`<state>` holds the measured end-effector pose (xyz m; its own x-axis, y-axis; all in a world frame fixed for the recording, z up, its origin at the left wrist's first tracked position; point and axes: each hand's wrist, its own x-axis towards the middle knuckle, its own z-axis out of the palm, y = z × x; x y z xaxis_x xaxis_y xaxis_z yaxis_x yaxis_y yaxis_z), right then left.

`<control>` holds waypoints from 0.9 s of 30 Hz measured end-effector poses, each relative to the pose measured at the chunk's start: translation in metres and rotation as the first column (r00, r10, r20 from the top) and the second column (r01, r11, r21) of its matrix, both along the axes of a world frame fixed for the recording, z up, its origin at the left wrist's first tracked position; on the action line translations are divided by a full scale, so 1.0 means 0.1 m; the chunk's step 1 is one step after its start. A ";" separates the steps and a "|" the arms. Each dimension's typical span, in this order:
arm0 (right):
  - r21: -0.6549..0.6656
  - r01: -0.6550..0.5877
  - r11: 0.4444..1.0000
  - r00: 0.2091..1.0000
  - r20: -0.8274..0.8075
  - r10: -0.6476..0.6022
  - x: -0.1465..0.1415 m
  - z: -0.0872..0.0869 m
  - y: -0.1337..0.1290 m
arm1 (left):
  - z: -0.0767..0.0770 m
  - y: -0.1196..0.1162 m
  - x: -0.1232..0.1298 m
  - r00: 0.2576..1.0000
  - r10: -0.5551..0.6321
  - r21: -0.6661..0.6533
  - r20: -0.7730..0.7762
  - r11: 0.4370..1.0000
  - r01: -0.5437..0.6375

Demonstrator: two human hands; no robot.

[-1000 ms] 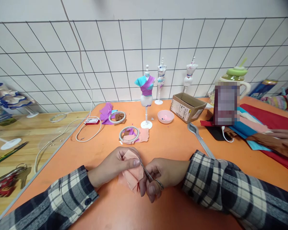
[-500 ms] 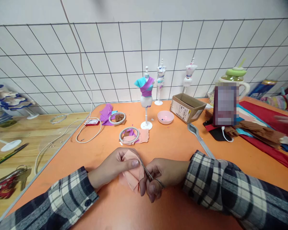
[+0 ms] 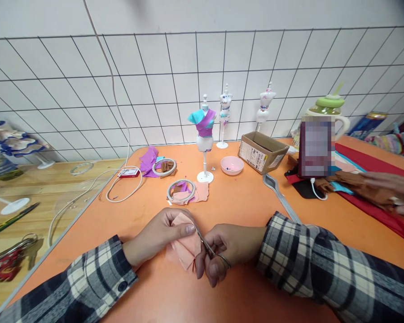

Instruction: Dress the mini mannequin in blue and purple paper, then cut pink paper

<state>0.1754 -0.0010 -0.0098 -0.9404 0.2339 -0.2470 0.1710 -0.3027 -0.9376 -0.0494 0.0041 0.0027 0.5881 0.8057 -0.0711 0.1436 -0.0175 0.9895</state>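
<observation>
Folded peach crepe paper [image 3: 187, 252] is pinched between the thumb and fingers of my left hand [image 3: 168, 229], just above the orange table. My right hand [image 3: 222, 249] grips small metal scissors [image 3: 206, 246], fingers through the handle loops. The blades lie along the paper's right edge, close to my left fingertips; they look nearly closed. Beyond my hands, a tape roll [image 3: 181, 192] rests on peach and purple scraps. Behind it stands a small white mannequin [image 3: 205, 142] wrapped in turquoise and purple paper.
A pink bowl [image 3: 232, 165] and cardboard box [image 3: 262, 151] stand behind, near more mannequins. At right are a phone [image 3: 316, 148], a lidded jug [image 3: 326, 107] and coloured paper strips, where another person's blurred hand [image 3: 393, 186] reaches in. A white cable [image 3: 113, 85] hangs left.
The scissor blades have come closer together at the peach paper's edge. At the right, the other person's hand has moved further in, over the brown paper. My left hand is nearly still.
</observation>
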 end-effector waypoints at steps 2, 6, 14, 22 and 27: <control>-0.001 -0.007 1.000 1.000 -0.009 0.007 0.00 0.00 0.00 | 0.01 0.00 0.01 1.000 -0.003 0.000 0.001 1.000 0.003; -0.009 -0.005 1.000 1.000 -0.018 0.005 0.00 0.00 0.00 | 0.03 -0.01 0.02 1.000 0.003 -0.022 0.011 1.000 -0.002; -0.029 -0.026 0.999 0.999 -0.031 0.025 0.00 -0.02 0.04 | 0.05 -0.04 0.04 0.995 0.061 -0.134 0.075 0.990 -0.051; -0.039 -0.010 0.999 1.000 -0.001 0.010 0.00 0.02 0.02 | 0.01 0.00 0.01 0.998 0.018 -0.087 0.061 0.996 -0.013; -0.032 -0.014 0.999 1.000 -0.012 0.014 0.01 0.01 0.02 | 0.00 0.02 0.00 0.999 0.014 -0.058 0.039 0.998 -0.012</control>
